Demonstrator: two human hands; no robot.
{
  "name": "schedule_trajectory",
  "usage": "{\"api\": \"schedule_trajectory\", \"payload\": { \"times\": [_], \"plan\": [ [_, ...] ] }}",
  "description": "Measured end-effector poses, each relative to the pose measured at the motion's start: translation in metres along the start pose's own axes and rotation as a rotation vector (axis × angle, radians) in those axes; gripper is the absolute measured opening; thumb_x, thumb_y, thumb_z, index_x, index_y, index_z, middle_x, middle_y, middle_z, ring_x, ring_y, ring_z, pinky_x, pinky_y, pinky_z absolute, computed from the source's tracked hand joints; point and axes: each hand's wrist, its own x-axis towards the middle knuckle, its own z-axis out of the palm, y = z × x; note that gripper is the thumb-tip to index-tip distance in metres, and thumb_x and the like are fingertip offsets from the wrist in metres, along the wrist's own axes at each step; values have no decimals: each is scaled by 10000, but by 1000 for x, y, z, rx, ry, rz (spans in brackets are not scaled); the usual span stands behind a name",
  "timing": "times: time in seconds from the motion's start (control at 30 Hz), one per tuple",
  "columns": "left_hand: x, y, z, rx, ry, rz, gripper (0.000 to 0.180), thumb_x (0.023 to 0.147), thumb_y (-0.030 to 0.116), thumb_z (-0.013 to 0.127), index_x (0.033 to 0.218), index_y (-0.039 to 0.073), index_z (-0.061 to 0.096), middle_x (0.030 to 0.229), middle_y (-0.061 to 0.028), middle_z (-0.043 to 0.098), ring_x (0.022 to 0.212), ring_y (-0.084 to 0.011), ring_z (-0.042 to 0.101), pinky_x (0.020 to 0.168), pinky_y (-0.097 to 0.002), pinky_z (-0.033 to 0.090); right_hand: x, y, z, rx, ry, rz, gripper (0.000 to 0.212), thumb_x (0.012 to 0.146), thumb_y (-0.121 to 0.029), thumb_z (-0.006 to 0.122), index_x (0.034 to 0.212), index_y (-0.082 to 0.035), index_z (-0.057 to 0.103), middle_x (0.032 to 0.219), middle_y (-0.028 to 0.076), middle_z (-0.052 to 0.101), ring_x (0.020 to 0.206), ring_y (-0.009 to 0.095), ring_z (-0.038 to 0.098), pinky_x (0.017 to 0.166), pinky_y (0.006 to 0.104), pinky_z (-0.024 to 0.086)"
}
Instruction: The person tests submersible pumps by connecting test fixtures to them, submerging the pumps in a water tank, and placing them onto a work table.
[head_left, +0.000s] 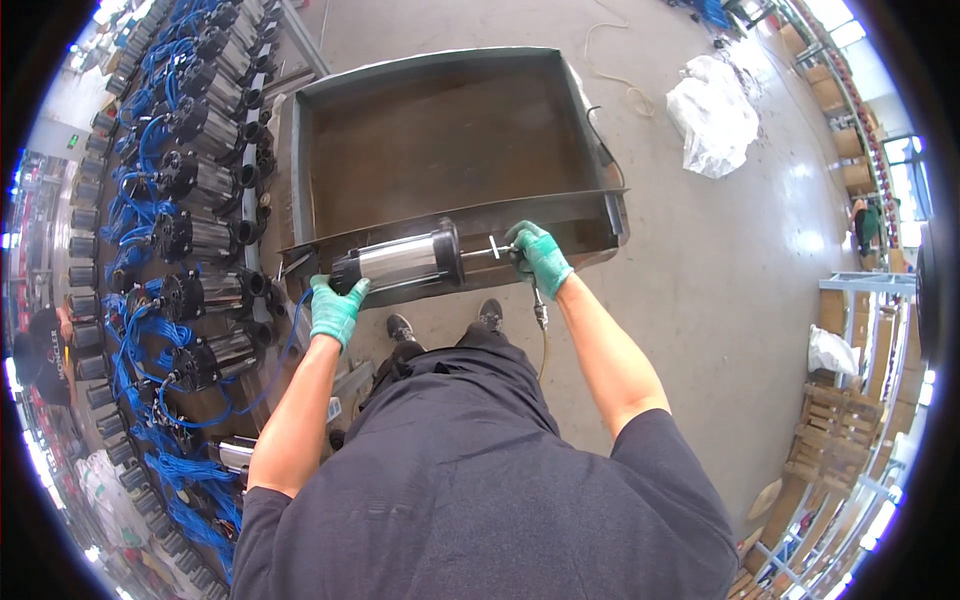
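A cylindrical motor with a shiny metal body and black ends lies across the near side of a large metal tank. My left hand, in a green glove, grips its black left end, thumb and fingers apart around it. From the right end a thin metal shaft points to the right, with a small bright crosspiece near its tip. My right hand, also gloved in green, is closed around a dark hand tool at that tip. The tool is mostly hidden by the fingers. A hose with a metal fitting hangs below it.
The brown-floored tank has raised walls. Rows of similar motors with blue cables stand close on my left. White plastic sheeting lies on the floor at right, beyond which are shelves and a wooden pallet.
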Motion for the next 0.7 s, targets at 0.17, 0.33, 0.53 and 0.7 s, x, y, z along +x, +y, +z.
{"api": "schedule_trajectory", "payload": {
  "times": [0.17,0.33,0.53,0.7],
  "plan": [
    [0,-11,2,-87,10,-11,638,803,291,868,1210,-34,500,1069,-185,688,946,-281,660,882,-390,513,-23,-30,-56,-301,101,-216,198,999,-111,539,1194,-87,512,867,61,678,637,122,618,530,291,484],
    [0,-2,2,-61,11,-13,640,808,288,868,1215,-33,494,1084,-181,679,958,-276,653,891,-385,511,-8,-50,-165,-1316,636,-158,233,999,-212,572,1146,-31,576,1007,231,723,880,376,722,753,465,572],
    [-9,-7,-7,-88,33,-24,672,809,312,853,1250,-42,490,1096,-167,679,976,-246,649,894,-369,521,38,-75,-143,-1601,572,-11,325,996,-318,524,1163,-47,590,1116,259,699,1072,440,665,898,537,526],
    [-7,7,-1,-54,-84,-61,882,803,479,816,1352,-75,405,1199,-317,632,1156,-421,624,999,-459,485,34,-67,-167,-1517,655,16,378,1006,-385,508,1197,-63,561,1132,261,691,1080,453,655,894,557,517]
  ]
}}
